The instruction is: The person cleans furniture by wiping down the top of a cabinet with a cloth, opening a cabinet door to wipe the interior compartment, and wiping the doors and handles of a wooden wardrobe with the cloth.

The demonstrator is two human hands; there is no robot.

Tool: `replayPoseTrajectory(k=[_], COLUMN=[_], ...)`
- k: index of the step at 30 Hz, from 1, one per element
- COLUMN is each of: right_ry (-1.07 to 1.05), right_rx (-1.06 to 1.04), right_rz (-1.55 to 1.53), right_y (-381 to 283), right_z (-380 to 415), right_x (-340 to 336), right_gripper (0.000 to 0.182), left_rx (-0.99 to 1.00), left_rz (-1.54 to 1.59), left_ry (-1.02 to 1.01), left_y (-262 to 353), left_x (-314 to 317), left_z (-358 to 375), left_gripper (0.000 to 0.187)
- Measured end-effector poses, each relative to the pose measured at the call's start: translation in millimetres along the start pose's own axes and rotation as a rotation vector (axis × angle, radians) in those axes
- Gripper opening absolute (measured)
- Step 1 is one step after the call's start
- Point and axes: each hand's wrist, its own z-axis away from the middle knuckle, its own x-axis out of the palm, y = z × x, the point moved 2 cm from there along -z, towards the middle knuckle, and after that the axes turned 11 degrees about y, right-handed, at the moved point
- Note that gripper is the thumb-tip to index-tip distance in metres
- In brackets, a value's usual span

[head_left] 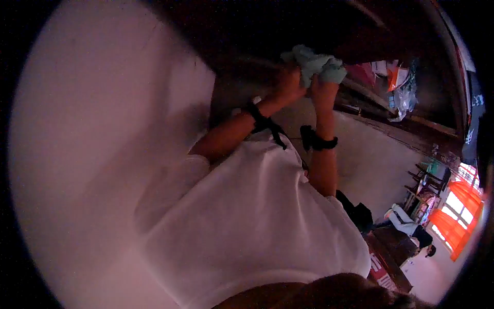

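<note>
A crumpled pale green cloth point(316, 63) is bunched at the top of the head view, against a dark background. My left hand point(291, 86) reaches up to it from the left, with fingers closed around its lower left side. From below, my right hand point(324, 90) grips the cloth's lower right part, its thumb against the fabric. Black straps circle both wrists. What lies behind the cloth is too dark to make out.
A pale wall point(87, 129) rises close on the left. At the upper right, a dark wooden shelf point(432, 126) holds a clear plastic bag point(406, 98) and packets. Far right, a person point(406, 224) sits near a window with orange curtains point(465, 190).
</note>
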Motion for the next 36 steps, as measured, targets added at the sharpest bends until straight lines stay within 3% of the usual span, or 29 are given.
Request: replayPoseTrajectory(k=[2, 4, 5, 7, 11, 12, 14, 16, 17, 19, 23, 26, 36], right_ry=[-0.016, -0.2, -0.207, -0.885, -0.809, -0.648, -0.467, -0.76, -0.754, -0.866, -0.736, -0.715, -0.588], right_rx=[0.018, 0.267, 0.269, 0.704, 0.586, 0.66, 0.743, 0.615, 0.616, 0.24, 0.289, 0.255, 0.134], right_rz=[-0.038, -0.316, -0.317, 0.031, 0.079, -0.233, -0.553, -0.353, -0.364, -0.407, -0.474, -0.484, -0.364], right_y=[8.9, -4.5, -13.0, -29.7, -53.8, -80.6, -75.8, -34.5, -24.1, -25.4, -67.8, -74.7, -3.2], right_z=[17.6, 34.2, 34.3, 29.9, 49.5, 40.2, 52.1, 105.3, 117.5, 137.9, 104.9, 90.0, 94.7], right_x=[7.3, 2.7, 2.7, 8.2, 55.2, 53.5, 77.0, 174.8, 207.2, 249.7, 234.5, 210.9, 105.0], right_gripper=[0.048, 0.058, 0.058, 0.06, 0.059, 0.062, 0.064, 0.062, 0.062, 0.056, 0.049, 0.047, 0.044], left_rx=[0.09, 0.176, 0.146, 0.109, -0.303, -0.349, -0.424, -0.411, -0.379, -0.284, -0.17, -0.312, -0.186], left_rz=[0.044, 0.089, 0.089, 0.086, 0.247, 0.214, 0.157, 0.085, 0.043, -0.064, -0.148, 0.038, -0.193], left_ry=[0.081, 0.094, -0.074, -0.238, -0.192, -0.196, -0.153, -0.018, 0.065, 0.209, 0.301, 0.209, -0.051], left_y=[-22.2, -42.9, -55.5, -76.0, -150.2, -185.8, -222.6, -226.6, -222.7, -216.8, -217.5, -237.9, -192.0], left_x=[17.1, 16.6, 14.6, 21.3, 25.2, 34.4, 26.0, -9.9, -31.0, -71.5, -112.1, -110.0, 5.2], left_z=[15.4, 28.7, 34.6, 44.0, 66.4, 81.8, 96.4, 94.5, 89.8, 80.5, 64.2, 65.0, 76.7], left_gripper=[0.046, 0.045, 0.043, 0.04, 0.029, 0.029, 0.031, 0.036, 0.038, 0.043, 0.053, 0.064, 0.063])
